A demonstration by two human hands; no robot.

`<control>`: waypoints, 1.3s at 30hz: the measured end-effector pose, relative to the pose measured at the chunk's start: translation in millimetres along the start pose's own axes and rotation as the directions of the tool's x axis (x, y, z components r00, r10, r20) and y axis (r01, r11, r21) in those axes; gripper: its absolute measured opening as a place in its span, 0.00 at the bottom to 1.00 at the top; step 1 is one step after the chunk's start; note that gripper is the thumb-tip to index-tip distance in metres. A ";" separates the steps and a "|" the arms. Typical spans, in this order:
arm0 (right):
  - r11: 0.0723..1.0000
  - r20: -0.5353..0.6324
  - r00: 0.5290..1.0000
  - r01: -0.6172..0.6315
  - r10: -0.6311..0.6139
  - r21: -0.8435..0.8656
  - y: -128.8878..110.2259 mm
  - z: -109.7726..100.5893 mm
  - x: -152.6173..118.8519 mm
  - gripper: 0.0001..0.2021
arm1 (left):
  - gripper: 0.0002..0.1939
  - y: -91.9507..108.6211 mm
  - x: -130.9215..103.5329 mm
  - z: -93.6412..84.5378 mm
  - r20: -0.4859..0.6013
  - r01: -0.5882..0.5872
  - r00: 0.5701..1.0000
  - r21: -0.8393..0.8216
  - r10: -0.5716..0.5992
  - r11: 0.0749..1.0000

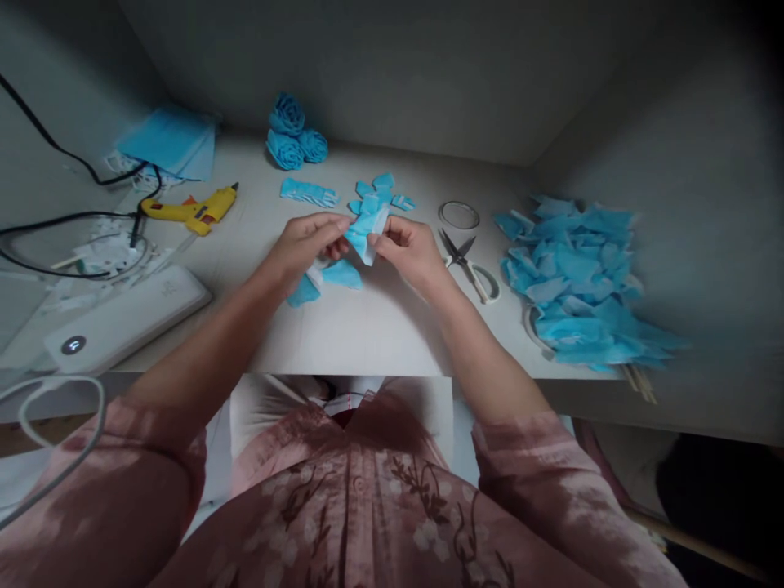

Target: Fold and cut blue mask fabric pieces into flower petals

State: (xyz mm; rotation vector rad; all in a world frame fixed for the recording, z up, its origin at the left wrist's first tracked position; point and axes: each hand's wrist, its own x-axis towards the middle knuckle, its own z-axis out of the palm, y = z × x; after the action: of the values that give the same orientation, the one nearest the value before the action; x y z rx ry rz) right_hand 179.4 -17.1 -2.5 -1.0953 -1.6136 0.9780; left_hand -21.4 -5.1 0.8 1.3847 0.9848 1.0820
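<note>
Between my hands is a small blue and white fabric piece (368, 231), held up over the table. My left hand (315, 239) pinches its left edge with thumb and fingers. The right edge is gripped by my right hand (409, 245), fingers curled. Just behind it lie blue petal-shaped pieces (380, 186). Under and beside my left hand are more loose blue pieces (341, 274). A folded blue strip (309, 193) rests farther back on the left. Scissors (469, 265) lie partly open to the right of my right hand.
Three rolled blue flowers (287, 114) stand at the back. A yellow glue gun (199, 211), stacked blue masks (165, 143), black cables and a white power bank (128, 318) are on the left. A wire ring (459, 215) and a large blue fabric pile (576, 278) are on the right.
</note>
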 end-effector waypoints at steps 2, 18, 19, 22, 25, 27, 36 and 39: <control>1.000 0.010 1.000 0.004 -0.004 -0.016 -0.2 0.5 -0.4 0.16 | 0.16 1.4 -2.5 2.0 0.035 0.003 0.999 0.060 -0.005 0.998; 0.982 -0.055 0.997 -0.051 0.062 0.180 -5.6 -6.8 -1.9 0.20 | 0.07 3.3 -4.7 6.1 -0.061 0.064 0.996 -0.087 -0.070 0.994; 0.981 -0.077 0.995 -0.047 0.063 0.187 -5.4 -7.9 -1.9 0.20 | 0.07 4.0 -5.0 6.5 -0.063 0.072 0.995 -0.093 -0.078 0.993; 0.977 -0.100 0.993 -0.041 0.063 0.209 -3.1 -9.4 -1.7 0.21 | 0.08 5.6 -5.9 7.6 -0.061 0.093 0.993 -0.103 -0.100 0.990; 0.983 -0.090 0.995 -0.035 0.052 0.178 2.1 -9.6 -0.7 0.22 | 0.09 5.4 -6.0 7.5 -0.050 0.091 0.994 -0.121 -0.097 0.989; 0.993 -0.097 0.995 0.003 0.009 0.117 6.2 -10.1 0.4 0.23 | 0.09 5.1 -5.8 7.2 -0.046 0.079 0.995 -0.147 -0.087 0.986; 0.716 0.109 0.854 0.489 -0.508 -0.499 14.8 -12.4 3.9 0.20 | 0.14 7.8 -5.3 6.5 -0.005 0.102 0.994 -0.300 -0.109 0.948; 0.632 0.154 0.806 0.552 -0.571 -0.545 19.1 -10.8 4.3 0.19 | 0.14 7.1 -5.5 7.1 0.000 0.104 0.994 -0.295 -0.109 0.950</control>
State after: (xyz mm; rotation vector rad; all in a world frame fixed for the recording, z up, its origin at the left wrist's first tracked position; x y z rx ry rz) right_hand 193.2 -6.3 -16.5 -0.8560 -2.1079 0.0353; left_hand -15.9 -12.8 7.3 1.0702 0.8592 1.1103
